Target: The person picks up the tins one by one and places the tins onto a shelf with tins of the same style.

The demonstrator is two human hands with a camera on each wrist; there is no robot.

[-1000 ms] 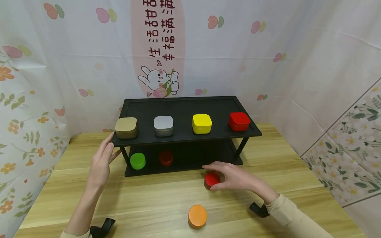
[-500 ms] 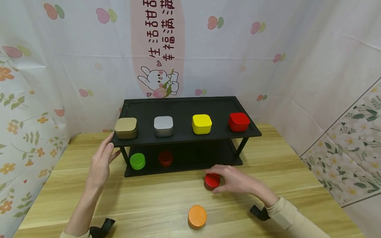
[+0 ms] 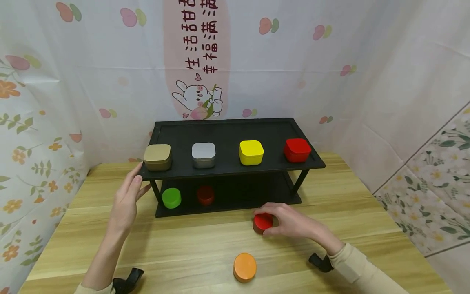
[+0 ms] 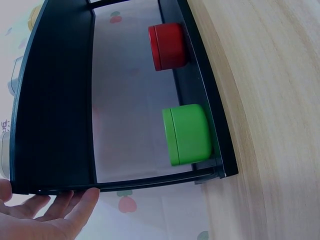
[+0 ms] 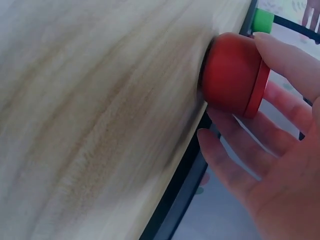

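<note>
A small round red tin (image 3: 262,221) stands on the wooden table just in front of the black two-tier shelf (image 3: 227,130). My right hand (image 3: 291,221) pinches this tin between thumb and fingers, and the right wrist view has the thumb at the lid's rim of the red tin (image 5: 231,75). At the shelf's left end, my left hand (image 3: 124,206) grips the edge of the upper board. In the left wrist view, fingers of the left hand (image 4: 47,215) lie against that end edge. A round orange tin (image 3: 244,267) sits nearer to me on the table.
The lower tier bears a round green tin (image 3: 171,198) and a dark red round tin (image 3: 205,195). Along the upper tier stand square tins: gold (image 3: 157,157), silver (image 3: 203,155), yellow (image 3: 251,152) and red (image 3: 297,150). A patterned cloth (image 3: 293,65) hangs behind.
My right thumb and fingers have closed in around the red tin, which stays in place. The left hand keeps its place at the shelf's edge. The head view has shifted slightly.
</note>
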